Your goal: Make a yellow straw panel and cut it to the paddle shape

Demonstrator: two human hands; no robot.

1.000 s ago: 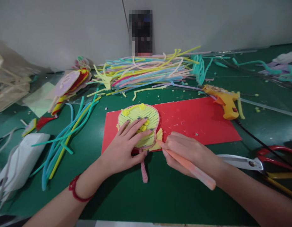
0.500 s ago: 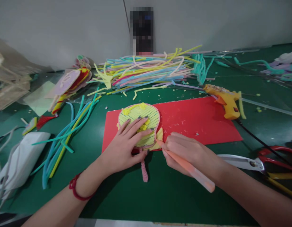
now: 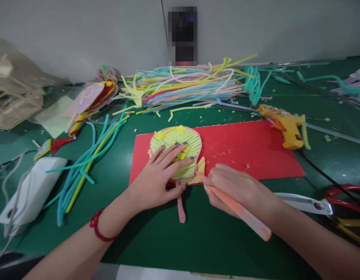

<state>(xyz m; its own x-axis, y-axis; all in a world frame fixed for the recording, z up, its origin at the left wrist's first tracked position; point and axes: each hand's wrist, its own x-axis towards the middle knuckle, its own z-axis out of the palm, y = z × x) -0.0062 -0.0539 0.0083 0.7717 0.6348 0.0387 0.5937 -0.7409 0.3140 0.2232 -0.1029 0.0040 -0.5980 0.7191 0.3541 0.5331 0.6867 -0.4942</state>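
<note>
A round hand fan (image 3: 176, 139) of yellow-green pipe cleaners, with pink edging, yellow flower shapes and a pink handle (image 3: 181, 210), lies on a red board (image 3: 252, 151). My left hand (image 3: 159, 181) rests flat on it with fingers spread, covering its middle. From under the fan's lower right side a pale yellow piece (image 3: 201, 166) sticks out. My right hand (image 3: 229, 186) grips an orange pen-shaped tool (image 3: 241, 214) like a pencil. The tool's tip is at the fan's lower right edge, over the yellow piece; I cannot tell if it touches.
Bundled pipe cleaners (image 3: 191, 87) lie along the wall; loose ones (image 3: 89, 167) lie left. A yellow glue gun (image 3: 285, 124) sits at the board's right end, with scissors (image 3: 308, 204) beside my right forearm. At left are a white power strip (image 3: 34, 190) and another fan (image 3: 88, 97).
The whole view has shifted slightly to the right. Against the fan and board, both hands and the tool hold nearly the same places.
</note>
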